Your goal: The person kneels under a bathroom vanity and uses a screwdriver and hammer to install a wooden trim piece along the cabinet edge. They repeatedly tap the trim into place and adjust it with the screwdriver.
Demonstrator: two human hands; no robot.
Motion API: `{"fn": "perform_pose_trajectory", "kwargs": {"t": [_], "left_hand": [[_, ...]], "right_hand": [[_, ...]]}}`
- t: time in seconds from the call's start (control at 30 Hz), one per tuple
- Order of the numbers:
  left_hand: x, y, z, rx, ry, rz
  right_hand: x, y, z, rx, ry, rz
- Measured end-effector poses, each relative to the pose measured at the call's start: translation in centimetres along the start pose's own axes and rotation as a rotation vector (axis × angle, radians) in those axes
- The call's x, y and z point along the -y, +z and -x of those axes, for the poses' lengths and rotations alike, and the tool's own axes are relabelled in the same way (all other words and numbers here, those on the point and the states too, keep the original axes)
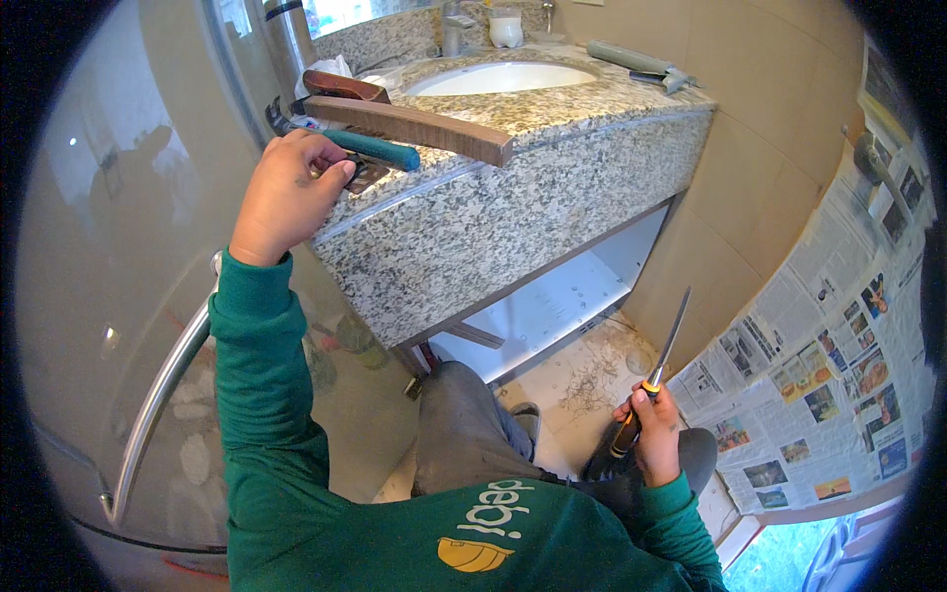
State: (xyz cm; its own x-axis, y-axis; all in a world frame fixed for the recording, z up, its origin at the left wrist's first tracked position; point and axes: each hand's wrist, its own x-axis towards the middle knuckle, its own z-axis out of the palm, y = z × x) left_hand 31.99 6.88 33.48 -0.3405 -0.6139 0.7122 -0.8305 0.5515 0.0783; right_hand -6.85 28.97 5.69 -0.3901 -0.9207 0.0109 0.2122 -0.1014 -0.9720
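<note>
My left hand (291,187) reaches over the counter's left corner. Its thumb and forefinger are closed beside some small dark brown pieces (367,178), and what they pinch is too hidden to name. Just past the fingers lies a hammer (380,149) with a teal handle, its dark head to the left. Behind it, a brown wooden strip (424,128) juts over the counter edge, next to a reddish-brown curved piece (345,87). Low at the right, my right hand (656,434) grips a hand tool (674,340) with a long tapered metal blade pointing up and a yellow-and-black handle.
The speckled granite counter (513,217) holds a white sink (503,79), a faucet (452,28) and a grey caulking gun (641,67). Below is an open white cabinet (562,306). Curled shavings (592,385) litter the floor. Newspaper (819,375) covers the panel at right; a metal handle (163,395) curves at left.
</note>
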Motion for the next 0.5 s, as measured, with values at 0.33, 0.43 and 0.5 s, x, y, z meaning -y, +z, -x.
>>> {"fn": "perform_pose_trajectory", "kwargs": {"t": [0.33, 0.43, 0.5], "left_hand": [[-1.0, -0.5, 0.9, -0.074, -0.185, 0.234], [-3.0, -0.8, 1.6, -0.287, -0.126, 0.472], [-5.1, -0.8, 2.9, -0.213, -0.11, 0.749]], "right_hand": [[0.5, -0.1, -0.2, 0.002, 0.033, 0.024], [1.3, -0.1, -0.5, 0.02, 0.009, 0.047], [2.6, -0.2, -0.8, 0.023, -0.001, 0.121]]}}
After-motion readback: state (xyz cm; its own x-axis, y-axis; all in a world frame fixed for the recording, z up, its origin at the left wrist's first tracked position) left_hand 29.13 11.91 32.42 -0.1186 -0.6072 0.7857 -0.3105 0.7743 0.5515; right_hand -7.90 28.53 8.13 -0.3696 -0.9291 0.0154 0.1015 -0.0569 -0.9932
